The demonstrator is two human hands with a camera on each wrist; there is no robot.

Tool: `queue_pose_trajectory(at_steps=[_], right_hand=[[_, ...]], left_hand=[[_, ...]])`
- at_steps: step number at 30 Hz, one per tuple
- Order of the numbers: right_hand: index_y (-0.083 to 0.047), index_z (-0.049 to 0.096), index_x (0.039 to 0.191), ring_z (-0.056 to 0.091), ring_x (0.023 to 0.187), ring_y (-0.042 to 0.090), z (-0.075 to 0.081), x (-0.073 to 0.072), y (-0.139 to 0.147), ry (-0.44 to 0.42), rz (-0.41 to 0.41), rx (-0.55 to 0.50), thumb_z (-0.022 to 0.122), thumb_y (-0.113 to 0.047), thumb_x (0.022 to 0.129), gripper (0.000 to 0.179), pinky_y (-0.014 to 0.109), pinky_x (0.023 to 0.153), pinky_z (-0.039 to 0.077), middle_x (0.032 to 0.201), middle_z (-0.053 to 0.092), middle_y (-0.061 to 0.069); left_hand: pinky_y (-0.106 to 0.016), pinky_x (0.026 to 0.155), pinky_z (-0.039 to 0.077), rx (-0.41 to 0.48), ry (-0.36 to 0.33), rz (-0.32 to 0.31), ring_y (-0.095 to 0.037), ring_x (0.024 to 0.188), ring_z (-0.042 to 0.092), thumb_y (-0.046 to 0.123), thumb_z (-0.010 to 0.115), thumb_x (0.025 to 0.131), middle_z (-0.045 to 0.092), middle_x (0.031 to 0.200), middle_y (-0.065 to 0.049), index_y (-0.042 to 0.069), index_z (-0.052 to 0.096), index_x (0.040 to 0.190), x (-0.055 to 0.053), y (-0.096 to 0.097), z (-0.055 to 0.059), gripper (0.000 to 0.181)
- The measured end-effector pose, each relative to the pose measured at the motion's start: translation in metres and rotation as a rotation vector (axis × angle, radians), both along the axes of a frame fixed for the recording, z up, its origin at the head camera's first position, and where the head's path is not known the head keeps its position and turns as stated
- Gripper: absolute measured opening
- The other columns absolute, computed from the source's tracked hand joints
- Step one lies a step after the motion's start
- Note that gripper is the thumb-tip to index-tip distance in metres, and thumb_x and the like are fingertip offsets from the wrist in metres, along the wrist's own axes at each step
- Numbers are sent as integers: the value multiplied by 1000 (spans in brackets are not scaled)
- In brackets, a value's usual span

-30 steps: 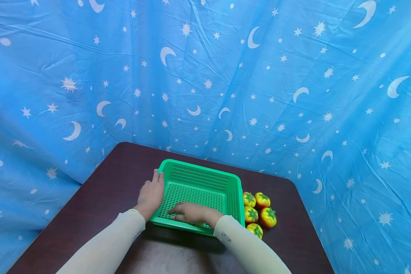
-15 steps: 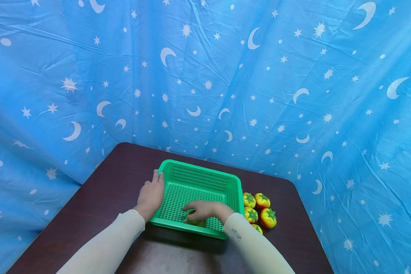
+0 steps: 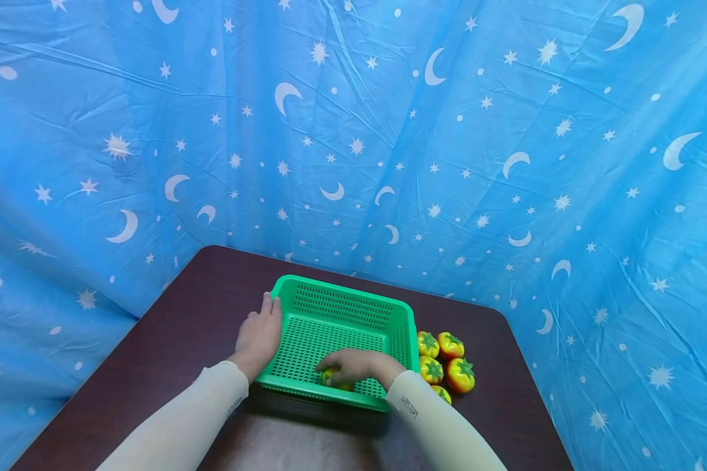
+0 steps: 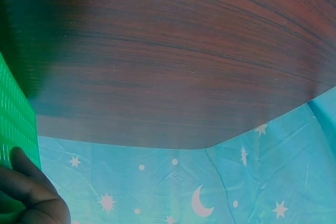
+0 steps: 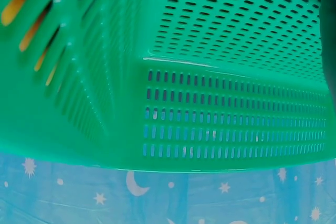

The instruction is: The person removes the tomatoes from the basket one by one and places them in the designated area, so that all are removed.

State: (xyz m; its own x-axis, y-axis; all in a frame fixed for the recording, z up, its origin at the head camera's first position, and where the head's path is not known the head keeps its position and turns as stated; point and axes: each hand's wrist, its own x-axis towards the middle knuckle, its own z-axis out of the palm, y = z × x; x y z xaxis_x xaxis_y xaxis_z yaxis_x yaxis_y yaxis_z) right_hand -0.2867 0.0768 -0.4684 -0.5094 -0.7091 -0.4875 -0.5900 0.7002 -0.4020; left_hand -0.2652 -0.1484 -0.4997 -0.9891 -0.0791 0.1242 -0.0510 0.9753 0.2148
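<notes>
A green plastic basket (image 3: 342,288) with slotted walls sits on the dark table. My left hand (image 3: 261,333) rests against its left side, two fingers lying straight along the rim. In the left wrist view, fingers (image 4: 31,174) touch the basket wall (image 4: 16,114). My right hand (image 3: 353,364) reaches inside, low by the near wall, its fingers curled round a yellow-green tomato (image 3: 328,375) that is mostly hidden beneath it. The right wrist view shows the basket's slotted inner walls (image 5: 126,150), not the tomato in the hand.
Several yellow-red tomatoes with green star-shaped tops, such as the front right tomato (image 3: 461,375), stand close outside the basket's right wall. The wood-grain table (image 3: 212,288) ends at a blue curtain (image 3: 353,163) printed with moons and stars.
My right hand has drawn back to the right inside the basket, from spread fingers over the floor to curled round the tomato by the near wall. The left hand has stayed put.
</notes>
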Motion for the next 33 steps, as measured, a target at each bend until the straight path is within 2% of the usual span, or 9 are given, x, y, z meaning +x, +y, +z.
queue_pose_trajectory(at_steps=[2,6,9,13,19,23,33], right_hand=[[-22,59,141,52,97,1,0,0,1,6,7,1,62,-25,99,42,23,86,50,129,63,-7],[-19,55,145,54,81,5,1,1,2,-72,-48,-20,64,-13,95,51,32,80,57,131,60,-4],[-19,52,147,52,76,7,2,1,3,-99,-99,-30,67,-3,87,63,32,72,58,124,59,-3],[-24,50,147,48,89,7,4,2,3,-20,-106,-12,72,-2,84,71,21,69,50,117,57,-3],[-21,51,145,50,93,7,5,3,2,47,-139,-59,77,-11,85,67,21,74,50,118,58,-2],[-16,52,145,52,97,6,4,1,1,107,-118,-106,80,-16,84,67,21,79,50,123,61,0],[-12,52,143,53,96,6,6,0,-1,142,-106,-143,82,-21,83,68,20,79,51,122,63,1]], left_hand=[[-43,68,58,0,-3,1,-35,89,61,-11,51,96,27,162,-27,-1,32,155,0,0,1,63],[-43,69,58,5,-10,-1,-36,89,61,-11,50,96,26,162,-28,-1,31,155,0,1,2,63],[-44,70,59,6,-8,-4,-36,90,61,-11,50,96,25,162,-28,-1,31,155,0,1,1,62],[-45,71,59,9,0,-3,-37,91,62,-11,51,96,26,162,-27,-1,32,155,0,1,1,62],[-44,69,59,1,2,-2,-36,90,62,-10,51,97,26,162,-27,0,32,155,0,1,1,62],[-41,65,58,-15,2,-3,-34,87,61,-10,50,97,27,162,-26,0,32,155,-1,1,1,62],[-42,64,58,-17,3,-6,-35,87,61,-11,52,96,27,162,-28,-1,33,155,-1,0,0,63]])
